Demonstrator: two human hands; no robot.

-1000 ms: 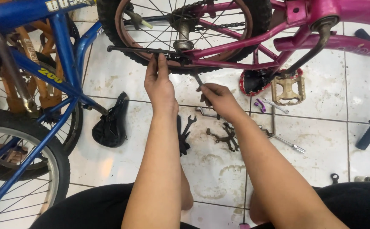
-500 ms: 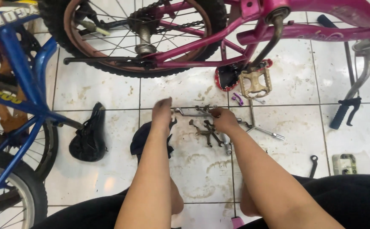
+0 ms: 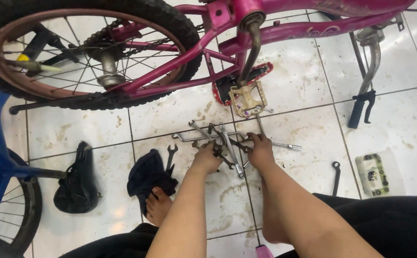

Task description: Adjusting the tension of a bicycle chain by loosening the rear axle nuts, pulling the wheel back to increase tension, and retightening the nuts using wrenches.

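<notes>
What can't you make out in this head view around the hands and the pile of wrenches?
- Left hand: fingertips buried in the wrench pile; what they grip cannot be told.
- Right hand: fingers curl over the tools, hiding any grip.
- Pink bicycle: its front is cut off by the top edge.

both hands (image 3: 207, 160) (image 3: 261, 149) on wrench pile (image 3: 227, 145), tiled floor (image 3: 308, 86), under pink bike (image 3: 227, 43).

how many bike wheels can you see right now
2. The pink bike's wheel fills the upper left, lying over the tiles. A blue bike's wheel shows partly at the lower left edge. Others may lie out of frame.
</notes>
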